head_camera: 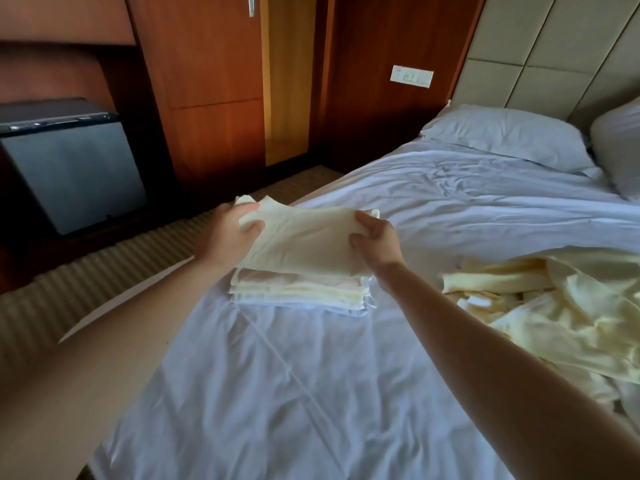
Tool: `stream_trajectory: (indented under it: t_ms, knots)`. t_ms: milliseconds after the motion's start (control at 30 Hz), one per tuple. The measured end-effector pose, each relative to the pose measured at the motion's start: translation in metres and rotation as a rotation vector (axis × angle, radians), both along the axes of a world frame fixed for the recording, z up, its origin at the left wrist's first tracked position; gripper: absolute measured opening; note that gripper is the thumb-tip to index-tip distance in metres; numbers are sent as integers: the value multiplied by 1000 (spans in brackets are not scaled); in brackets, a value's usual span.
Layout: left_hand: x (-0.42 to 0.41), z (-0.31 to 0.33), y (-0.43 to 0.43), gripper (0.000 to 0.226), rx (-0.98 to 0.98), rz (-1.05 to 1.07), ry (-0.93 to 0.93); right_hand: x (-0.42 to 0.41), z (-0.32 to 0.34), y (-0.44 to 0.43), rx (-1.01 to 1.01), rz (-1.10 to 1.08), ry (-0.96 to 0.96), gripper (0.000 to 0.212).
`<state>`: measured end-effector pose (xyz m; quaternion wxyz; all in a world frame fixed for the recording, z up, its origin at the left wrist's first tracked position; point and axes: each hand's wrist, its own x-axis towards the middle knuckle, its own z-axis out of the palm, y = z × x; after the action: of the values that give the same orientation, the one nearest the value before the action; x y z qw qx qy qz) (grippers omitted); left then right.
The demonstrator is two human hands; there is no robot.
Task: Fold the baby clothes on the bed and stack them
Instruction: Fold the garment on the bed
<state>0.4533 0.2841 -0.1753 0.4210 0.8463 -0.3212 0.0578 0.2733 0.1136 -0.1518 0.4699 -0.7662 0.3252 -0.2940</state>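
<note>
A folded cream garment (304, 237) hangs just above a stack of folded baby clothes (298, 292) near the left edge of the bed (311, 393). My left hand (228, 233) grips the garment's left end, thumb on top. My right hand (375, 237) pinches its right end. The garment's near edge touches the top of the stack. A heap of unfolded pale yellow clothes (554, 313) lies on the sheet to the right.
Two white pillows (505, 136) lie at the head of the bed by a padded headboard. A dark mini fridge (69, 168) and a wooden wardrobe (214, 81) stand beyond the striped carpet on the left.
</note>
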Motion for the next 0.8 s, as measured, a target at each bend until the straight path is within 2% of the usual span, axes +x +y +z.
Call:
stream_trajectory:
  t_ms: [200,400,533,800]
  knots:
    - [14,-39,-19,53,80,27,71,34,-45,-22,-35,-58,121,58]
    - [19,-64,-24,48,134,68,28,43,-82,-24,-155,-139,215,55]
    - [24,-77,-21,47,118,43,64,38,-98,-22,-230,-140,243,52]
    - [23,-95,-16,36,104,8,147,31,-108,-21,-229,-78,248,40]
